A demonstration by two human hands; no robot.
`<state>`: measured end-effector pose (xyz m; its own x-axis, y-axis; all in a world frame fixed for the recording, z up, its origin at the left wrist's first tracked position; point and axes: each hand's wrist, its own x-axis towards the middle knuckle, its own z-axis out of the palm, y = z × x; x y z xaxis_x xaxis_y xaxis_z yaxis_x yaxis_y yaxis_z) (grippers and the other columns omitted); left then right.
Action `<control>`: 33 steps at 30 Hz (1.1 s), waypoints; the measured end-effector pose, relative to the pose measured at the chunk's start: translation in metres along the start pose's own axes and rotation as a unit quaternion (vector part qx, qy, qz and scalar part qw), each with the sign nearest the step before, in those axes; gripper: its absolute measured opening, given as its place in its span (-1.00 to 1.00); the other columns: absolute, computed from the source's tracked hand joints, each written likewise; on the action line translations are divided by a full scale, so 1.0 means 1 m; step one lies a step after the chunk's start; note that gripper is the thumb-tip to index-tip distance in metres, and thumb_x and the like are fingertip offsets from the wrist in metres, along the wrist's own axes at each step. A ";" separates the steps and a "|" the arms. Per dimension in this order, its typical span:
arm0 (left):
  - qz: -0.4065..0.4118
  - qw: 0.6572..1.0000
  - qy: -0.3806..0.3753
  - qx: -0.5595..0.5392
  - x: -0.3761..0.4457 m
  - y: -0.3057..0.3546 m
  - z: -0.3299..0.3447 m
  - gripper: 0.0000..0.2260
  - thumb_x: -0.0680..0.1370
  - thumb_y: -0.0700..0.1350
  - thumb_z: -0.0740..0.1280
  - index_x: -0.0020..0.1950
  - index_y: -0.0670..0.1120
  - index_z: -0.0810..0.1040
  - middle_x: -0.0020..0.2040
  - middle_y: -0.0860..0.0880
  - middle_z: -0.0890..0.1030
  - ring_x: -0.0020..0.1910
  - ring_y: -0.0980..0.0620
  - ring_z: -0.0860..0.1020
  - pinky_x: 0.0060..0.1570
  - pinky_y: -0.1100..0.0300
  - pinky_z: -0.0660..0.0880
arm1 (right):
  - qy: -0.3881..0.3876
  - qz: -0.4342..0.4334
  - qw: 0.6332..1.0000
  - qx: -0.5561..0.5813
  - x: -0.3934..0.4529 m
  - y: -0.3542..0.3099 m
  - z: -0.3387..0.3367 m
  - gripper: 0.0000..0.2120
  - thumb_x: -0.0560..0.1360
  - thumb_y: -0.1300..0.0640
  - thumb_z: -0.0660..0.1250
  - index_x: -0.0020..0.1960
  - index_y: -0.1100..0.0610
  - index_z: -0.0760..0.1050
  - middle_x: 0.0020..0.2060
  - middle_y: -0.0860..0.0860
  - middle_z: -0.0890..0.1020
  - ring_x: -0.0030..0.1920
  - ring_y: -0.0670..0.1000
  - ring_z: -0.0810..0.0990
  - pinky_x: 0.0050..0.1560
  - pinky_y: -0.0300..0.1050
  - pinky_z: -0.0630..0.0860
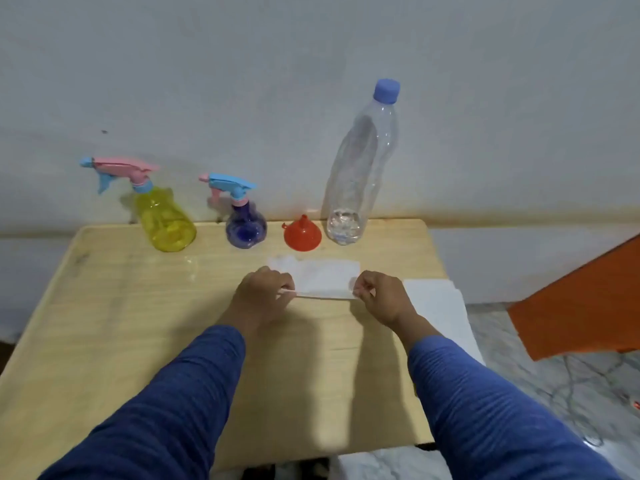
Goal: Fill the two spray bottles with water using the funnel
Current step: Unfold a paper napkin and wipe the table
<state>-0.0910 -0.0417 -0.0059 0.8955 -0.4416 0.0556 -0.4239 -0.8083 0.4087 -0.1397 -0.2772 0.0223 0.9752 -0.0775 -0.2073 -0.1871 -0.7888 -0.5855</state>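
A yellow spray bottle (165, 220) with a pink trigger head stands at the table's back left. Right of it stands a smaller blue spray bottle (246, 228) with a blue trigger head. A red funnel (302, 234) rests mouth-down beside it. A tall clear water bottle (360, 168) with a blue cap holds a little water at its bottom. In front of these lies a white paper tissue (322, 277). My left hand (265, 296) pinches its near left corner and my right hand (382, 297) pinches its near right corner.
The light wooden table (138, 323) stands against a pale wall. More white tissue (440, 306) lies at the table's right edge. An orange object (581, 306) sits on the marble floor to the right. A small wet patch shines near the yellow bottle.
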 end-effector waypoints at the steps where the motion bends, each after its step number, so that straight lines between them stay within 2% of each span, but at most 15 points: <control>1: -0.013 1.000 -0.022 0.009 -0.004 0.000 0.007 -0.79 0.47 0.05 0.29 -0.12 -0.06 0.61 -0.14 0.00 0.62 -0.08 -0.06 0.51 -0.06 0.09 0.45 | -0.031 0.008 0.999 -0.013 0.000 0.004 0.005 -0.97 0.44 0.18 0.34 -0.14 0.06 0.52 -0.07 0.04 0.61 0.04 0.08 0.56 -0.03 -0.17 0.39; 3: -0.041 0.999 -0.029 0.018 -0.006 0.000 0.018 -0.71 0.49 0.11 0.25 -0.06 -0.07 0.61 -0.01 0.00 0.60 0.03 -0.05 0.49 0.01 0.10 0.41 | -0.056 0.009 0.998 -0.037 0.003 0.009 0.016 -0.75 0.42 0.04 0.36 0.07 0.08 0.52 0.08 0.04 0.55 0.15 0.05 0.48 0.07 -0.19 0.34; 5: -0.052 0.998 0.012 0.021 -0.006 0.002 0.028 -0.62 0.48 0.15 0.15 0.04 -0.07 0.59 0.12 -0.01 0.56 0.11 -0.07 0.48 0.07 0.05 0.40 | -0.010 -0.012 0.999 -0.040 0.005 0.008 0.029 -0.59 0.42 -0.03 0.31 0.22 0.10 0.45 0.20 0.06 0.48 0.25 0.07 0.38 0.21 -0.14 0.30; 7: -0.071 0.997 0.016 0.032 -0.002 0.003 0.039 -0.58 0.51 0.15 0.12 0.24 -0.04 0.50 0.32 -0.02 0.45 0.28 -0.08 0.40 0.21 0.00 0.35 | 0.034 -0.025 0.997 -0.058 0.008 0.002 0.044 -0.53 0.50 -0.02 0.26 0.36 0.13 0.35 0.33 0.11 0.38 0.36 0.09 0.28 0.36 -0.11 0.21; 10: -0.088 0.995 -0.025 0.047 0.003 0.005 0.055 -0.48 0.56 0.18 0.01 0.49 0.04 0.18 0.55 -0.02 0.07 0.52 -0.04 0.01 0.43 -0.06 0.07 | 0.034 -0.029 0.995 -0.094 0.012 -0.004 0.071 -0.43 0.58 -0.05 0.13 0.50 0.13 0.09 0.51 0.12 0.09 0.52 0.11 0.00 0.49 -0.05 -0.03; 12: -0.105 0.992 -0.043 0.057 0.006 0.004 0.062 -0.46 0.60 0.17 0.01 0.53 0.10 -0.06 0.55 0.00 -0.19 0.52 -0.02 -0.24 0.45 -0.09 -0.15 | 0.019 -0.021 0.996 -0.090 0.014 -0.007 0.085 -0.39 0.59 -0.08 0.08 0.53 0.08 -0.07 0.54 0.07 -0.06 0.54 0.08 -0.16 0.50 -0.02 -0.14; 14: -0.123 0.988 -0.060 0.065 0.008 0.004 0.065 -0.43 0.59 0.19 -0.02 0.52 0.13 -0.21 0.53 0.00 -0.31 0.49 -0.05 -0.33 0.44 -0.13 -0.21 | 0.008 -0.009 0.996 -0.093 0.015 -0.007 0.095 -0.38 0.60 -0.10 0.03 0.53 0.05 -0.17 0.54 0.04 -0.15 0.53 0.07 -0.24 0.49 0.00 -0.20; 16: -0.133 0.985 -0.076 0.080 0.009 0.003 0.067 -0.42 0.59 0.21 -0.06 0.51 0.10 -0.27 0.53 -0.01 -0.31 0.49 -0.06 -0.34 0.45 -0.14 -0.21 | 0.003 -0.006 0.992 -0.124 0.018 -0.005 0.100 -0.39 0.60 -0.13 -0.04 0.53 0.03 -0.23 0.54 0.04 -0.20 0.52 0.06 -0.28 0.49 0.03 -0.23; 19: -0.144 0.983 -0.070 0.091 0.011 0.003 0.070 -0.44 0.61 0.16 -0.09 0.53 0.02 -0.24 0.54 0.00 -0.27 0.50 -0.01 -0.31 0.46 -0.11 -0.22 | -0.001 -0.017 0.989 -0.149 0.026 -0.005 0.103 -0.42 0.61 -0.12 -0.10 0.52 0.03 -0.26 0.53 0.04 -0.24 0.51 0.05 -0.31 0.48 0.03 -0.27; 24: -0.158 0.982 -0.055 0.083 0.016 0.002 0.067 -0.49 0.64 0.04 -0.11 0.53 -0.06 -0.22 0.55 0.00 -0.20 0.51 0.02 -0.25 0.46 -0.03 -0.22 | -0.017 -0.039 0.986 -0.162 0.039 -0.014 0.103 -0.44 0.62 -0.09 -0.10 0.53 0.05 -0.23 0.53 0.06 -0.24 0.51 0.06 -0.31 0.48 0.03 -0.28; 33: -0.189 0.977 -0.051 0.079 0.007 -0.027 0.052 -0.51 0.65 -0.01 -0.10 0.53 -0.08 -0.20 0.56 -0.02 -0.18 0.52 0.02 -0.22 0.45 0.00 -0.23 | -0.042 -0.064 0.979 -0.189 0.052 -0.049 0.124 -0.45 0.63 -0.08 -0.13 0.53 0.05 -0.24 0.53 0.06 -0.25 0.51 0.06 -0.30 0.47 0.01 -0.28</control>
<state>-0.0800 -0.0427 -0.0636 0.9773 -0.1299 -0.1672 -0.0881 -0.9676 0.2368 -0.0948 -0.1672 -0.0572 0.9715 0.0752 -0.2248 0.0086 -0.9590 -0.2834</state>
